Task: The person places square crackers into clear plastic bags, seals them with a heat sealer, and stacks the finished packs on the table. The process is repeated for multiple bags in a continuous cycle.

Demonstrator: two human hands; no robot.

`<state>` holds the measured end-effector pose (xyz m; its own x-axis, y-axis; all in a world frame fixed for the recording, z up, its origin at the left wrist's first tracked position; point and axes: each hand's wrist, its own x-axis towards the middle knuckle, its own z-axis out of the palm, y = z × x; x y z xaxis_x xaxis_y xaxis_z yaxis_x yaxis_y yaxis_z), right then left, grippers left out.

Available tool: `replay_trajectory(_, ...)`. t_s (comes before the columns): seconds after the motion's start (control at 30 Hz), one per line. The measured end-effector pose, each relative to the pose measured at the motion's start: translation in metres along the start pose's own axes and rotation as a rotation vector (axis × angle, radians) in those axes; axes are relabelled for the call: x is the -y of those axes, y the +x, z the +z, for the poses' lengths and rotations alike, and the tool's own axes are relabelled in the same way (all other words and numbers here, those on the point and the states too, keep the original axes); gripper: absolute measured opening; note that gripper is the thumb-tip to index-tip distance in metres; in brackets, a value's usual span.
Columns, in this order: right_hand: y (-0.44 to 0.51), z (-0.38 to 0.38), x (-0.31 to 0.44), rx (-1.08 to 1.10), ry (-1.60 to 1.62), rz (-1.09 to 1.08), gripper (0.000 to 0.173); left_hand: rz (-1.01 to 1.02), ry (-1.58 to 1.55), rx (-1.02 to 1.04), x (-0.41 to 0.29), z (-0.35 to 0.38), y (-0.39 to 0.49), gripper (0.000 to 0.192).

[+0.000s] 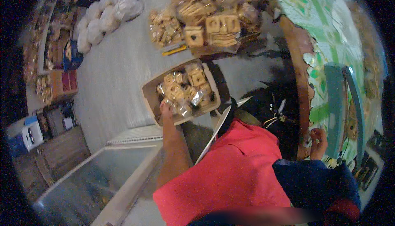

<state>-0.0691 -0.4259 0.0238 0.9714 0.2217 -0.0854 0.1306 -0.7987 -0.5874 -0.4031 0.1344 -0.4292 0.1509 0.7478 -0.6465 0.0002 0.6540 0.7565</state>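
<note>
My left hand [166, 108] reaches into a tan plastic bin [150, 98] at its near left side, its fingers against the clear packets [176, 90] of light tan, wood-like pieces inside. Whether it grips one is unclear. My right hand [318, 139] is at the edge of the table with the green and white cover [321, 50], fingers curled. Something small, clear and shiny shows beside them, but the hold cannot be made out. Just to the right lies a long teal device [336, 112] with a raised arm, resembling a heat sealer.
Beyond the bin are a yellow-handled cutter [174, 50], a bag of small tan pieces [165, 28] and a large pile of bagged square pieces [223, 28]. Stuffed white bags [101, 19] lie at the upper left. A glass-topped case [92, 176] stands at the lower left.
</note>
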Motion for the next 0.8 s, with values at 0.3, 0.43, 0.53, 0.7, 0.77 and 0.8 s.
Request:
replay_trajectory(0.3,-0.012,0.004,0.007,-0.089,0.088,0.067,0.008,1.07,0.709,0.319,-0.213,0.29,-0.096,0.021)
replay_trajectory(0.43,-0.006,-0.002,0.014,-0.124,0.174,0.004,0.009,1.195,0.697,0.903,-0.262,0.437,-0.239,0.02)
replay_trajectory(0.53,-0.005,-0.004,0.012,-0.178,0.229,-0.046,0.01,1.223,0.702,1.358,-0.255,0.527,-0.341,0.019)
replay_trajectory(0.7,-0.024,-0.002,-0.014,-0.289,0.237,-0.021,0.013,1.301,0.566,1.802,-0.201,0.633,-0.502,0.019)
replay_trajectory(0.77,-0.028,0.001,-0.027,-0.327,0.255,-0.045,0.014,1.138,0.555,2.009,-0.169,0.663,-0.562,0.021)
replay_trajectory(0.8,-0.029,0.005,-0.031,-0.362,0.26,-0.03,0.014,1.174,0.57,2.097,-0.154,0.677,-0.59,0.023)
